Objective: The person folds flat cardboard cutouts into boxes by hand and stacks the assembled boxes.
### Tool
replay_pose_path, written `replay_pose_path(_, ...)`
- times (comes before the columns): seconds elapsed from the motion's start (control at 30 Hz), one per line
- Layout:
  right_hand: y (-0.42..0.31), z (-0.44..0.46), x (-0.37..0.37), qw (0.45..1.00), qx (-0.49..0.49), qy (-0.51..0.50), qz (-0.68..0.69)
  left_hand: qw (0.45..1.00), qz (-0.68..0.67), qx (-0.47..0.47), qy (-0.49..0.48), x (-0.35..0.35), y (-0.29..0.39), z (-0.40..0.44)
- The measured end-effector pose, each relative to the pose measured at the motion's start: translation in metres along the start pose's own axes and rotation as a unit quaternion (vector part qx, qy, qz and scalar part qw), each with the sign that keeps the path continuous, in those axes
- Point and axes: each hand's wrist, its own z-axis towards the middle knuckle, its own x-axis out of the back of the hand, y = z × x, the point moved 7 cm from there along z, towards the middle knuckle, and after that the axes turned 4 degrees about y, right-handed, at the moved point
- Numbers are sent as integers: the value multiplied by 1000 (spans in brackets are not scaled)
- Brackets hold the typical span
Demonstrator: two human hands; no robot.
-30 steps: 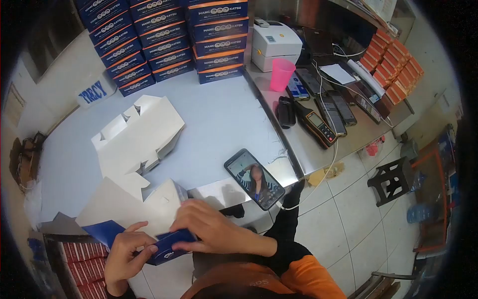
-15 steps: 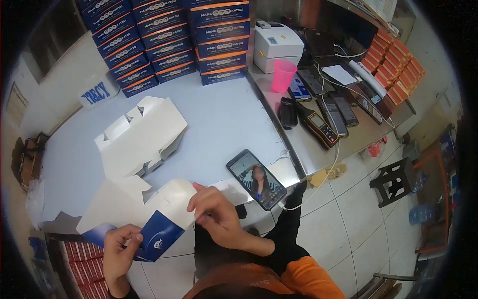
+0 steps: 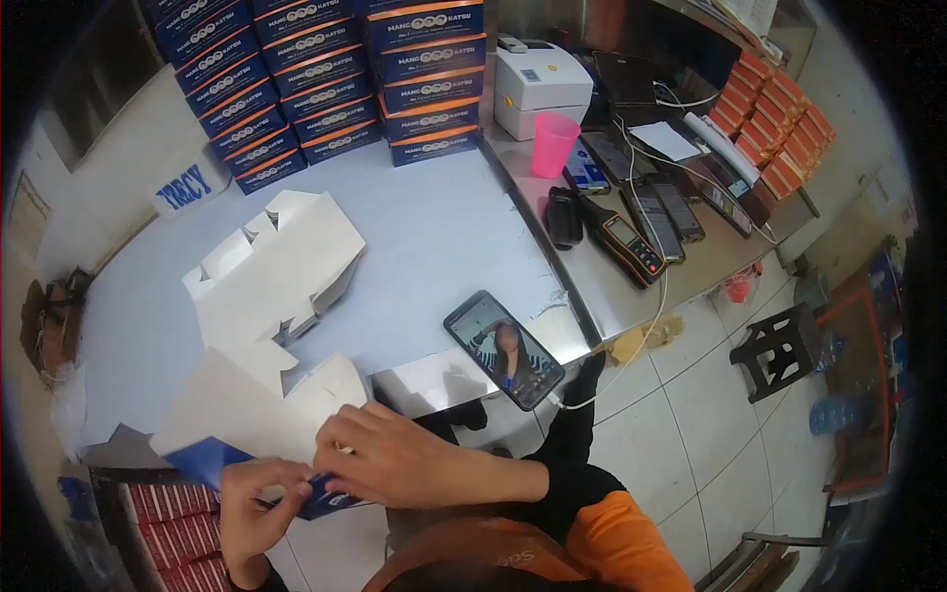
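Two hands, L (image 3: 253, 501) & R (image 3: 390, 462), pinching carton (image 3: 321, 397); blue side (image 3: 327, 504) twd wearer (image 3: 473, 555), long axis unclear.

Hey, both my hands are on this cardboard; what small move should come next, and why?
Perhaps pinch a crease along the near end of the folded blue-and-white cardboard sheet: your left hand and right hand meet at its blue part, so creasing looks easy.

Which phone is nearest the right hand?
The phone at the near edge of the white table, showing a person; the other phones lie grouped on the metal table, farther off.
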Motion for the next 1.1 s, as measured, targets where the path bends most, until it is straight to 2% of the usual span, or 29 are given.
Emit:
replay_pose_path(0.03, 2, -2, -3, 1000, 1, -1, -1, 982, 58, -114, 140, 12, 16, -6)
replay_pose_path(0.07, 13, -7, -6, 999, -44, 18, 15, 928, 115, -223, 276, 21, 30, -21)
replay_pose_path(0.1, 21, -10, -7, 995, -89, 36, 31, 928, 115, -222, 276, 19, 23, -20)
replay_pose_path(0.13, 22, -9, -5, 995, -89, 37, 31, 793, 174, -428, 397, 21, 36, -47)
replay_pose_path(0.17, 22, -10, 0, 995, -89, 41, 22, 596, 218, -600, 487, 12, 33, -82)
replay_pose_path(0.23, 23, -11, 10, 995, -89, 45, 12, 616, 248, -573, 480, 8, 17, -88)
replay_pose_path(0.27, 22, -11, 14, 995, -83, 49, 17, 710, 305, -399, 493, 11, 10, -68)
replay_pose_path(0.3, 20, -11, 17, 995, -78, 55, 21, 775, 349, -209, 484, 16, -5, -49)
replay_pose_path(0.33, 20, -10, 18, 995, -79, 56, 21, 840, 250, -170, 450, 15, -16, -40)
replay_pose_path(0.37, 16, -9, 20, 995, -63, 60, 41, 840, 250, -170, 450, 13, -15, -39)
replay_pose_path(0.43, 13, -8, 19, 995, -46, 61, 64, 905, 131, -133, 383, 9, -23, -30)
replay_pose_path(0.47, 12, -8, 16, 996, -50, 52, 57, 897, 74, -125, 418, 13, -24, -29)
replay_pose_path(0.5, 11, -9, 13, 996, -54, 43, 50, 896, 75, -123, 419, 14, -24, -28)
replay_pose_path(0.57, 10, -12, 4, 997, -67, 28, 34, 862, 113, -31, 492, 26, -31, -32)
replay_pose_path(0.6, 11, -13, -2, 997, -80, 14, 17, 859, 185, -65, 472, 24, -19, -28)
replay_pose_path(0.63, 12, -13, -4, 996, -81, 16, 16, 860, 185, -67, 470, 25, -20, -29)
replay_pose_path(0.7, 12, -13, -10, 998, -58, 11, -18, 914, 175, -185, 314, 8, -18, -26)
replay_pose_path(0.73, 14, -13, -14, 998, -62, 10, -17, 922, 193, -219, 256, 3, -19, -25)
replay_pose_path(0.77, 10, -13, -20, 998, -28, -5, -54, 923, 191, -216, 254, -2, -25, -22)
replay_pose_path(0.8, 7, -14, -27, 996, 7, -20, -91, 914, 116, -209, 328, 1, -33, -21)
replay_pose_path(0.87, 12, -17, -53, 996, -9, -38, -83, 874, -32, -160, 457, 2, -54, -24)
replay_pose_path(0.9, 16, -20, -69, 995, -20, -55, -77, 877, -33, -155, 454, 2, -58, -19)
replay_pose_path(0.97, 28, -31, -92, 996, -65, -67, -12, 831, 160, 29, 533, 16, -83, -18)
replay_pose_path(1.0, 29, -31, -91, 999, -39, -34, -5, 874, 135, 172, 434, 25, -98, -13)
replay_pose_path(1.03, 29, -32, -87, 1000, -12, 0, 2, 875, 138, 178, 429, 30, -107, -11)
replay_pose_path(1.1, 41, -33, -74, 999, -29, 34, -1, 890, 220, 144, 373, 37, -121, -8)
